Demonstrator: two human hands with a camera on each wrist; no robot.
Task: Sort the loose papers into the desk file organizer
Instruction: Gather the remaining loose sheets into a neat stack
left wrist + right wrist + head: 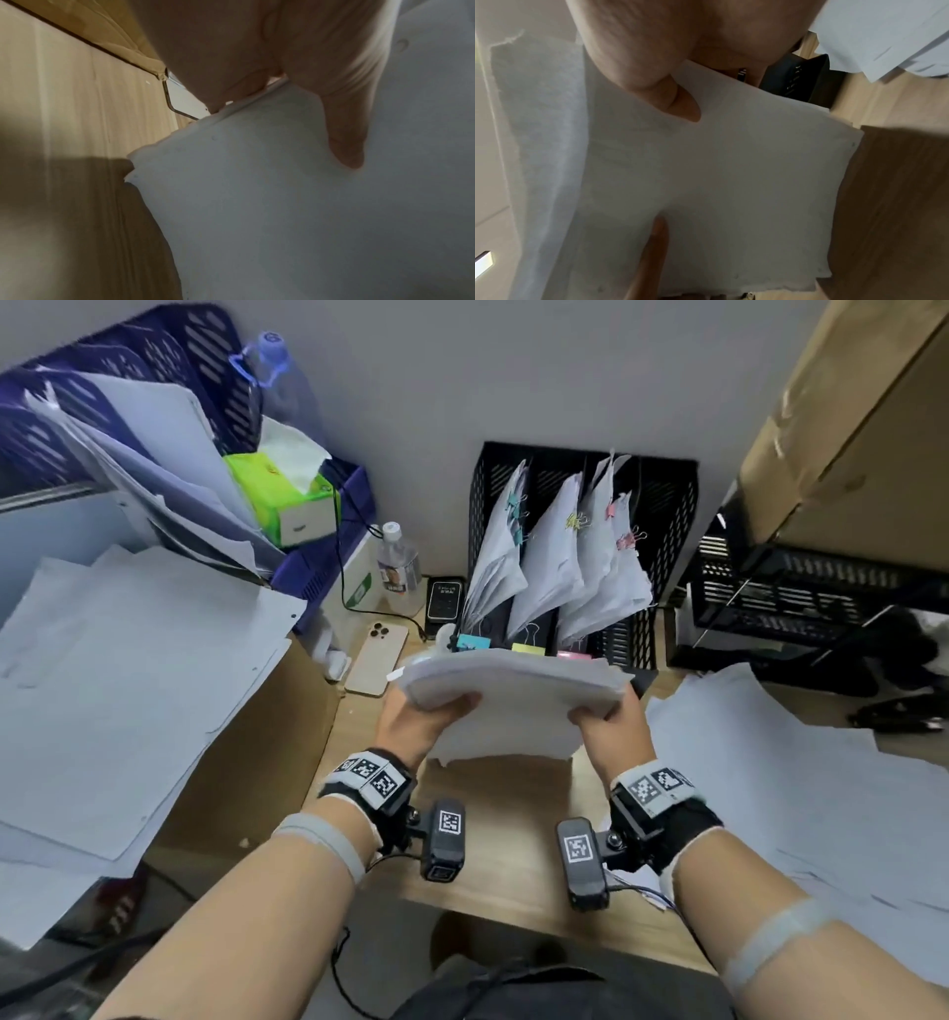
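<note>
Paper stack [506, 695] gripped at both sides above desk [508, 819], left hand [411, 721] and right hand [608, 726] clamped, thumbs on top. Behind it, black file organizer [662, 516] stuffed with clipped papers [554, 562].

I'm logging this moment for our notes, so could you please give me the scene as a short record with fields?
held item: paper stack, lifted above the desk
left hand: grips the stack's left edge
right hand: grips the stack's right edge
organizer: black mesh, at the wall, holds clipped paper bundles
labels: blue, yellow and pink on its front
loose papers: spread at right
phone: face down, left of the stack
</note>
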